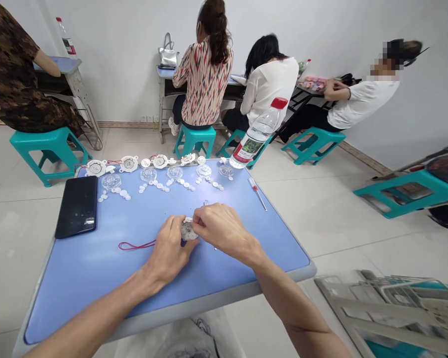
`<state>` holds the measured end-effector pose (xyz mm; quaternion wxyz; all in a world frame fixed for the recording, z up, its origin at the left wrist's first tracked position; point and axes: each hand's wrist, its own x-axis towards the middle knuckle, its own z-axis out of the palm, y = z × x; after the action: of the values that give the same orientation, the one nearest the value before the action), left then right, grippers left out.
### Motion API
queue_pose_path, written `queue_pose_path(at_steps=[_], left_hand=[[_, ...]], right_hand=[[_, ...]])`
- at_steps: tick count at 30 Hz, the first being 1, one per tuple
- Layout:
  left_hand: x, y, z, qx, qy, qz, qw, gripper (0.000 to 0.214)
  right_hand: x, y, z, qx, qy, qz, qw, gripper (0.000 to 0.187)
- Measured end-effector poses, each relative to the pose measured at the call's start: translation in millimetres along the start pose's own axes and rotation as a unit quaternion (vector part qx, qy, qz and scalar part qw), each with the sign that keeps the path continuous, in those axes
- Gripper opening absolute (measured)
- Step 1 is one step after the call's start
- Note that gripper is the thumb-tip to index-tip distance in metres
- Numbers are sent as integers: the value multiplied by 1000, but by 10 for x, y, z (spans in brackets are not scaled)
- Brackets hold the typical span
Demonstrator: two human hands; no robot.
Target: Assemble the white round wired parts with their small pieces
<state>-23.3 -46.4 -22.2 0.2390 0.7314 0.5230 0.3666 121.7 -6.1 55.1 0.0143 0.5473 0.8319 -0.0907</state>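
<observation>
So far, the left hand (168, 253) and right hand (222, 231) pinch one round plastic part (188, 231), while clear domes (148, 174) and white discs (123, 194) lie unassembled beyond.

Two hands (168, 254), one round part (188, 231), five clear domes (148, 174), one phone (76, 207), one screwdriver (257, 193).

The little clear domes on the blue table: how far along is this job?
Looking done: three white round pieces along the far edge of the blue table. In hand: one round piece, held by the left hand and right hand. Still lying out: five clear domes, small white discs and a red cord.
</observation>
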Motion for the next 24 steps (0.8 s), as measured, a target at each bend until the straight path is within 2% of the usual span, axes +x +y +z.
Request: queue_pose_path(at_steps=[24], left_hand=[[-8, -4, 9, -11, 4, -4, 1000, 39]], right_hand=[[-32, 26, 53, 69, 33, -28, 997, 13]])
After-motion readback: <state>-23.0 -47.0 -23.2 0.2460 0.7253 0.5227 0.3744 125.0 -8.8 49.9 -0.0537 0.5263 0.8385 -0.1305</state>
